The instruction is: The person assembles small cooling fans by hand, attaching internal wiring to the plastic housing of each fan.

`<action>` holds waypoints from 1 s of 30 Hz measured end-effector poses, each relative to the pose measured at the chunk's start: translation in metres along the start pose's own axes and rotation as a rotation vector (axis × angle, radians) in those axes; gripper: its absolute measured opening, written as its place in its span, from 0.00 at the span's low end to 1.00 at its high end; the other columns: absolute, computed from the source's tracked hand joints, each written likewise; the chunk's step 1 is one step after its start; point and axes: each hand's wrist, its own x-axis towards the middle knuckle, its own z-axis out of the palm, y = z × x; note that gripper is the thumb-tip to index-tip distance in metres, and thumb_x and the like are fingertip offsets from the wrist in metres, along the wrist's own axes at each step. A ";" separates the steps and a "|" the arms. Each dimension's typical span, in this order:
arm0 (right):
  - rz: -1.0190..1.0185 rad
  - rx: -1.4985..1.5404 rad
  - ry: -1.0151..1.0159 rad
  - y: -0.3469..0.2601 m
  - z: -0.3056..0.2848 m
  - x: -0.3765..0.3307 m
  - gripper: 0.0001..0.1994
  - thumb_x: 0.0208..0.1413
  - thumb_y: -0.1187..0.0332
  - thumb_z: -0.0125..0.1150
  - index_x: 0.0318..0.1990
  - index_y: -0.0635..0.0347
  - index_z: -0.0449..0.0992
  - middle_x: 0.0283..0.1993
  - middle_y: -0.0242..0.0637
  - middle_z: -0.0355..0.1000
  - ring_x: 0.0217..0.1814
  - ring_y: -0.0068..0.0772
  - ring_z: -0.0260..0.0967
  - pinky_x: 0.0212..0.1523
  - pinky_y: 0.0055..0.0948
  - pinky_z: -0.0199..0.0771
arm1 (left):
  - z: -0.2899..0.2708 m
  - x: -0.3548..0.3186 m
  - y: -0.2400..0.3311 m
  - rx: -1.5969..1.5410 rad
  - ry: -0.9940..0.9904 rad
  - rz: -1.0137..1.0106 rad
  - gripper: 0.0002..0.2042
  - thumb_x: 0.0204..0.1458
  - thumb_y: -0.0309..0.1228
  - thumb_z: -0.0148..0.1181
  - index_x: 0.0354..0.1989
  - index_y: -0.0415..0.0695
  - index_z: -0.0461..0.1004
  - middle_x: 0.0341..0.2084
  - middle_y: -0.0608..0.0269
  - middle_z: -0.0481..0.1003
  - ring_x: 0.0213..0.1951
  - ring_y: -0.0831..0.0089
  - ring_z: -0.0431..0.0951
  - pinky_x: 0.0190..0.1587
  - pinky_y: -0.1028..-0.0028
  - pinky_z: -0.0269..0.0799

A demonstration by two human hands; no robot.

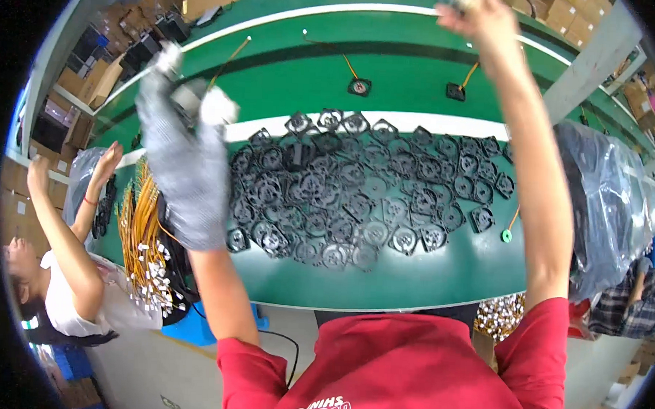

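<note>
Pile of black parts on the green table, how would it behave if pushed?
The pile of black parts would probably spread rather than roll, since they look flat and loose. Each seems light, being thin and open-framed, and overlapping ones may catch.

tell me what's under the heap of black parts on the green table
Green tabletop shows around the edges of the heap and between some outer pieces; what lies beneath its crowded middle is covered.
</note>
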 end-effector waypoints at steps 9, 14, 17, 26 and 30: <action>0.162 -1.269 -0.112 0.134 0.003 -0.057 0.15 0.49 0.64 0.54 0.44 0.57 0.68 0.36 0.49 0.70 0.36 0.47 0.71 0.37 0.41 0.71 | 0.010 -0.156 0.060 -0.116 -0.649 -0.004 0.18 0.41 0.30 0.60 0.44 0.43 0.69 0.41 0.54 0.69 0.43 0.56 0.70 0.47 0.62 0.65; 0.238 -0.655 -0.172 0.077 -0.029 -0.077 0.16 0.49 0.63 0.56 0.45 0.59 0.70 0.32 0.39 0.70 0.27 0.29 0.68 0.31 0.27 0.69 | 0.015 -0.189 0.082 -0.177 -0.747 0.062 0.17 0.41 0.33 0.58 0.42 0.48 0.71 0.43 0.59 0.68 0.49 0.59 0.65 0.53 0.59 0.59; 0.295 -0.526 -0.131 0.014 -0.064 -0.121 0.12 0.50 0.65 0.55 0.39 0.63 0.70 0.27 0.30 0.67 0.23 0.17 0.61 0.26 0.19 0.63 | 0.029 -0.202 0.092 -0.187 -0.781 0.125 0.17 0.40 0.34 0.59 0.41 0.49 0.72 0.44 0.58 0.67 0.51 0.57 0.62 0.53 0.57 0.58; 0.175 -1.134 -0.163 -0.036 -0.106 -0.287 0.12 0.46 0.72 0.57 0.41 0.59 0.69 0.38 0.40 0.66 0.32 0.41 0.65 0.34 0.34 0.68 | 0.102 -0.197 0.143 -0.191 -0.901 0.320 0.21 0.41 0.41 0.56 0.45 0.48 0.67 0.51 0.56 0.61 0.55 0.56 0.57 0.57 0.51 0.50; 0.028 -1.207 -0.251 -0.024 -0.104 -0.303 0.15 0.42 0.75 0.56 0.41 0.59 0.69 0.40 0.41 0.63 0.38 0.42 0.62 0.40 0.33 0.66 | 0.136 -0.197 0.157 -0.093 -0.979 0.339 0.30 0.42 0.44 0.55 0.54 0.44 0.61 0.57 0.54 0.55 0.60 0.57 0.52 0.61 0.52 0.41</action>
